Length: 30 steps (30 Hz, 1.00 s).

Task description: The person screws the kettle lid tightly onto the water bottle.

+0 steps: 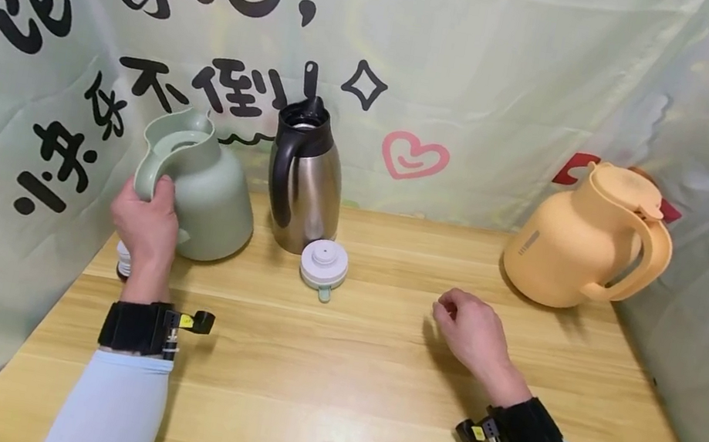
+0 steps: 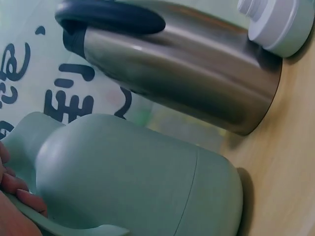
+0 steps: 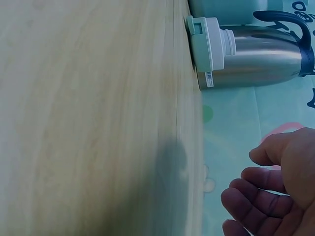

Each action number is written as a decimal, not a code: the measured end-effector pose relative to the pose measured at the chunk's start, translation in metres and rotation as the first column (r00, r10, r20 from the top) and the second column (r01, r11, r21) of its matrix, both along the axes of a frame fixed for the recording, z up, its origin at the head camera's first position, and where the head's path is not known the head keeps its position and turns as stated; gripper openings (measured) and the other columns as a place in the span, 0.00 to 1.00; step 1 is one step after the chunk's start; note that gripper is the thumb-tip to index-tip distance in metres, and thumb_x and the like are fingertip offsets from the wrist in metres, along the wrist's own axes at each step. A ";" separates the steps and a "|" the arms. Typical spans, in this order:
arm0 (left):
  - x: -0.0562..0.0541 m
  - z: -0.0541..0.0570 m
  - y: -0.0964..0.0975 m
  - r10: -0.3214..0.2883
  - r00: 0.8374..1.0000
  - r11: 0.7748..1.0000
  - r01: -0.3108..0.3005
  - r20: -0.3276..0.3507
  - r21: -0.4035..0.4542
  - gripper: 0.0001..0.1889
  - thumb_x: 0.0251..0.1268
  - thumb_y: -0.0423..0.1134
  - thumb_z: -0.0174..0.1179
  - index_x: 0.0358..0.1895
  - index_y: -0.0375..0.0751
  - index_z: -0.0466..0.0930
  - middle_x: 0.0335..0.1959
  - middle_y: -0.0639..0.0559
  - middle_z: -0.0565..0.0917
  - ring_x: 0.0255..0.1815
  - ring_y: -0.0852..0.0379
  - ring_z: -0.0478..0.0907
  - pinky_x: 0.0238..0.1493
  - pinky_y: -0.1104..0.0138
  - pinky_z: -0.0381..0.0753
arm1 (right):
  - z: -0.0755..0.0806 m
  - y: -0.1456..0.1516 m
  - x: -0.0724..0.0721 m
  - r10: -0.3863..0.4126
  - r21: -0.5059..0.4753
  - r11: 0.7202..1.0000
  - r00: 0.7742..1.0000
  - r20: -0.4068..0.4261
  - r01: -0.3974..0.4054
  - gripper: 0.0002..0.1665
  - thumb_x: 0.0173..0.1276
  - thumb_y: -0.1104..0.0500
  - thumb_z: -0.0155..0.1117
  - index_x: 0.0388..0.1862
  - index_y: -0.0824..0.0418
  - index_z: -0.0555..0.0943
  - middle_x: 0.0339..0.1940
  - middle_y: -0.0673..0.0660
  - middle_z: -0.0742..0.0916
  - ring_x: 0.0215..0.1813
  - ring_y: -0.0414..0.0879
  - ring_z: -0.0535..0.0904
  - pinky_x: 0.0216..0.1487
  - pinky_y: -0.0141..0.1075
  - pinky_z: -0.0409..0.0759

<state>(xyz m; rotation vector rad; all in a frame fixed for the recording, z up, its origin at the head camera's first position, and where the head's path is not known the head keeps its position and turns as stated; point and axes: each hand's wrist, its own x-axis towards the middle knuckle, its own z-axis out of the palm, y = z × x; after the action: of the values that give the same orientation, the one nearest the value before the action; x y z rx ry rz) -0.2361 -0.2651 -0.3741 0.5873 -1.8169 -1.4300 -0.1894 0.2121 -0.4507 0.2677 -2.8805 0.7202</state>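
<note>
My left hand grips the handle of a sage-green thermos jug, its fingers wrapped around the handle in the left wrist view. The jug has no lid on and stands upright at the table's left side, its mouth uncovered. Just right of it is a steel thermos jug with a black handle, its top uncovered too. A white lid with a green tab lies upside down in front of the steel jug. Over the table's right half, my right hand hangs with loosely curled fingers and nothing in them.
An orange thermos jug with its lid on stands at the back right. Partly hidden behind my left wrist is a small white ribbed stopper. Printed cloth walls in the wooden table at the back and sides.
</note>
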 end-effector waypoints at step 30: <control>0.085 0.007 -0.014 -0.628 0.750 0.741 0.658 -0.208 0.134 0.14 0.69 0.19 0.58 0.25 0.37 0.76 0.12 0.56 0.63 0.12 0.56 0.57 0.19 0.60 0.56 | 0.006 -0.020 -0.012 0.021 -0.072 0.997 0.999 0.032 -0.019 0.11 0.77 0.55 0.64 0.46 0.61 0.86 0.38 0.56 0.89 0.37 0.50 0.83 0.44 0.48 0.81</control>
<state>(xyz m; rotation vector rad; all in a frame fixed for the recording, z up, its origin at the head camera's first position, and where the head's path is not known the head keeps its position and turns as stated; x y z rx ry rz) -0.1508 -0.2790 -0.3668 -0.1036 -1.8479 -2.0725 -0.2016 0.1920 -0.4447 0.2779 -2.8797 0.8368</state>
